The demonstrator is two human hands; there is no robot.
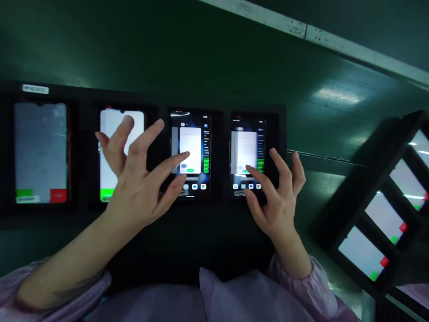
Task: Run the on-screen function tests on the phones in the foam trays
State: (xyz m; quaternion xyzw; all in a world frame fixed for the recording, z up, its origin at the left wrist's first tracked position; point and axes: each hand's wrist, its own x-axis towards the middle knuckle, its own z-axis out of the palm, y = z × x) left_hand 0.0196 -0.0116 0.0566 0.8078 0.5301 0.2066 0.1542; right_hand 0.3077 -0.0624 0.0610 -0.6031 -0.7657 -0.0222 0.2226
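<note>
Several smartphones lie face up in a row in a black tray. Over the third smartphone from the left, my left hand is open, its index fingertip at the app card on the lit screen and its other fingers spread. The rightmost smartphone shows a similar card view, and the index fingertip of my right hand is at its lower part, with the fingers apart. Part of the second smartphone, with a white screen, is hidden behind my left hand. The leftmost smartphone has a grey screen with green and red blocks.
A second black tray stands slanted at the right, holding several lit smartphones with red and green corners. A white label sits on the near tray's upper left edge. Behind runs a pale metal strip across the green table.
</note>
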